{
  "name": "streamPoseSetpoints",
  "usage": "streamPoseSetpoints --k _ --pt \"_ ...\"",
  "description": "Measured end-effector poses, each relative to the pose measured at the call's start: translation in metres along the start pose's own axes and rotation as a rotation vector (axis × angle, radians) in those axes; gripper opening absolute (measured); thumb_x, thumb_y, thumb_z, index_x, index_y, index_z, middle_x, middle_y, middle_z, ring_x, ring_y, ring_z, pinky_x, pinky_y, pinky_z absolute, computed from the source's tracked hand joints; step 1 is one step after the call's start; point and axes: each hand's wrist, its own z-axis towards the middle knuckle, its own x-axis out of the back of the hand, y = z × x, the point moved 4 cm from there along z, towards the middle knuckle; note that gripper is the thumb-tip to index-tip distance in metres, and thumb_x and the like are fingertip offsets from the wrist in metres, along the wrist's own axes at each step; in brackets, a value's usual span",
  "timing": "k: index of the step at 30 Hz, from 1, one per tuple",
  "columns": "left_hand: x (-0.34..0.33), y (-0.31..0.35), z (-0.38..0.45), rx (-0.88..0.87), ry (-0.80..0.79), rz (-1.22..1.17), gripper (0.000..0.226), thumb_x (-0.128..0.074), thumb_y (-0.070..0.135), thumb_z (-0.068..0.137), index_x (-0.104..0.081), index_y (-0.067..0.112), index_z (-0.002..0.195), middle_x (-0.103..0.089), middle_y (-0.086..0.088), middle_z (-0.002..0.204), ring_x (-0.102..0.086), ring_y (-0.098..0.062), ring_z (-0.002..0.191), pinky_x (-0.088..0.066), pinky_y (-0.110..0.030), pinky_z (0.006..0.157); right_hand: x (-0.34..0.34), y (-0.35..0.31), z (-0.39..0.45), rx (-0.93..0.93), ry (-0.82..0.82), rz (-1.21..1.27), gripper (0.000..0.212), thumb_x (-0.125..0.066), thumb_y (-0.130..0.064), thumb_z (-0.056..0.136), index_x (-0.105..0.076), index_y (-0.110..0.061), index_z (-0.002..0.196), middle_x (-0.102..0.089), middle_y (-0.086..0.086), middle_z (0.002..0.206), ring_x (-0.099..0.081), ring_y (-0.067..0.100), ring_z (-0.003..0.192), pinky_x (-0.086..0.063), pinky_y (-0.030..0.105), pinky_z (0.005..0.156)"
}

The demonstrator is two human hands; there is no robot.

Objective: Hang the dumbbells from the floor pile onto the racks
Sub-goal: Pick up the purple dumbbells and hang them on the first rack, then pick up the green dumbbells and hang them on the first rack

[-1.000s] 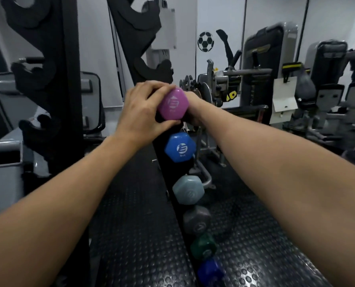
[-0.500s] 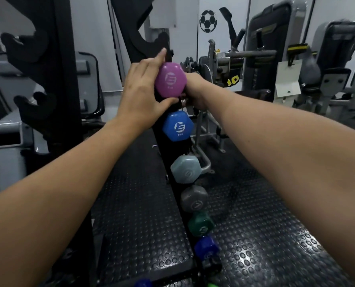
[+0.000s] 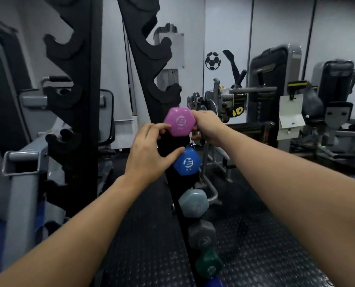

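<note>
A pink dumbbell (image 3: 179, 121) sits at a notch of the slanted black rack (image 3: 151, 59), above the others. My right hand (image 3: 207, 127) grips it from the right, fingers curled behind its head. My left hand (image 3: 149, 154) is just below and left of it. Its fingertips touch the pink head's lower edge, and its thumb reaches toward the blue dumbbell (image 3: 188, 162) one notch down. Lower on the rack hang a pale grey-blue dumbbell (image 3: 194, 203), a dark grey one (image 3: 201, 235) and a green one (image 3: 208, 264).
A second black rack (image 3: 77, 79) with bare hooks stands to the left, next to a grey metal frame (image 3: 19, 162). Weight machines (image 3: 274, 79) fill the right and back. Black studded rubber flooring (image 3: 255, 235) lies on both sides of the rack.
My left hand has slid down off the pink dumbbell's head and loosened. The right hand stays on the dumbbell, which sits lower against the rack.
</note>
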Motion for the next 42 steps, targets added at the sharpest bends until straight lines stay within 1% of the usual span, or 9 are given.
streamPoseSetpoints --k 4,7,11,14,21,31,36,38,42 --pt "-0.004 0.012 -0.015 -0.005 -0.041 -0.031 0.055 -0.081 0.044 0.078 -0.060 0.017 0.121 -0.055 0.003 0.108 -0.053 -0.007 0.097 -0.048 -0.020 0.088 0.006 0.010 -0.016 -0.026 0.073 0.015 0.050 -0.067 -0.058 0.078 -0.075 -0.014 0.102 -0.071 0.003 0.092 -0.063 0.021 0.083 -0.049 0.033 0.061" --pt "-0.006 0.015 -0.031 0.056 -0.054 -0.081 0.046 -0.076 0.047 0.083 -0.061 0.020 0.118 -0.056 0.007 0.104 -0.054 -0.004 0.093 -0.047 -0.018 0.085 0.020 0.015 -0.036 -0.016 0.124 -0.009 0.035 -0.067 -0.048 0.087 -0.072 -0.019 0.105 -0.074 0.005 0.100 -0.067 0.019 0.085 -0.052 0.033 0.064" --pt "-0.018 0.022 -0.070 0.111 -0.130 -0.161 0.026 -0.072 0.040 0.087 -0.065 0.019 0.101 -0.061 0.004 0.088 -0.059 -0.010 0.079 -0.052 -0.030 0.077 0.034 0.035 -0.077 -0.034 0.168 -0.033 0.018 -0.064 -0.028 0.094 -0.070 -0.013 0.103 -0.070 0.010 0.089 -0.060 0.015 0.065 -0.046 0.025 0.055" --pt "-0.037 0.023 -0.110 0.198 -0.244 -0.200 0.023 -0.071 0.040 0.088 -0.065 0.020 0.098 -0.062 0.005 0.083 -0.060 -0.009 0.076 -0.052 -0.029 0.073 0.044 0.069 -0.110 -0.102 0.211 -0.084 0.008 -0.062 -0.024 0.093 -0.068 -0.019 0.093 -0.072 0.008 0.085 -0.060 0.014 0.063 -0.044 0.025 0.053" --pt "-0.088 0.037 -0.220 0.370 -0.561 -0.315 0.020 -0.070 0.047 0.088 -0.066 0.028 0.085 -0.063 0.009 0.074 -0.062 -0.007 0.071 -0.048 -0.021 0.062 0.050 0.200 -0.203 -0.354 0.321 -0.039 0.010 -0.060 -0.017 0.095 -0.067 -0.019 0.087 -0.071 0.009 0.081 -0.062 0.018 0.065 -0.045 0.025 0.054" --pt "-0.175 0.035 -0.370 0.630 -1.058 -0.324 0.020 -0.074 0.044 0.085 -0.071 0.024 0.084 -0.067 0.007 0.071 -0.059 -0.006 0.065 -0.048 -0.024 0.066 -0.007 0.419 -0.363 -0.868 0.442 0.145 0.013 -0.052 -0.010 0.100 -0.063 -0.010 0.094 -0.063 0.008 0.071 -0.054 0.016 0.054 -0.042 0.022 0.043" --pt "-0.221 0.033 -0.441 0.727 -1.305 -0.275 0.019 -0.075 0.040 0.084 -0.071 0.025 0.095 -0.071 0.006 0.085 -0.065 -0.011 0.079 -0.048 -0.021 0.071 -0.058 0.503 -0.433 -1.135 0.459 0.201 0.011 -0.056 -0.012 0.093 -0.065 -0.011 0.086 -0.067 0.013 0.075 -0.058 0.022 0.057 -0.041 0.020 0.041" --pt "-0.242 0.035 -0.477 0.752 -1.385 -0.247 0.022 -0.075 0.038 0.084 -0.070 0.024 0.100 -0.072 0.005 0.091 -0.067 -0.014 0.085 -0.049 -0.023 0.073 -0.081 0.533 -0.456 -1.238 0.428 0.244 0.015 -0.058 -0.017 0.085 -0.068 -0.007 0.091 -0.069 0.016 0.079 -0.062 0.025 0.061 -0.048 0.026 0.048" --pt "-0.282 0.037 -0.552 0.816 -1.501 -0.077 0.046 -0.070 0.043 0.087 -0.064 0.021 0.127 -0.068 -0.004 0.125 -0.062 -0.024 0.117 -0.049 -0.033 0.098 -0.116 0.570 -0.494 -1.428 0.425 0.359 0.012 -0.060 -0.019 0.092 -0.065 -0.012 0.083 -0.061 0.007 0.067 -0.056 0.020 0.053 -0.048 0.028 0.052"
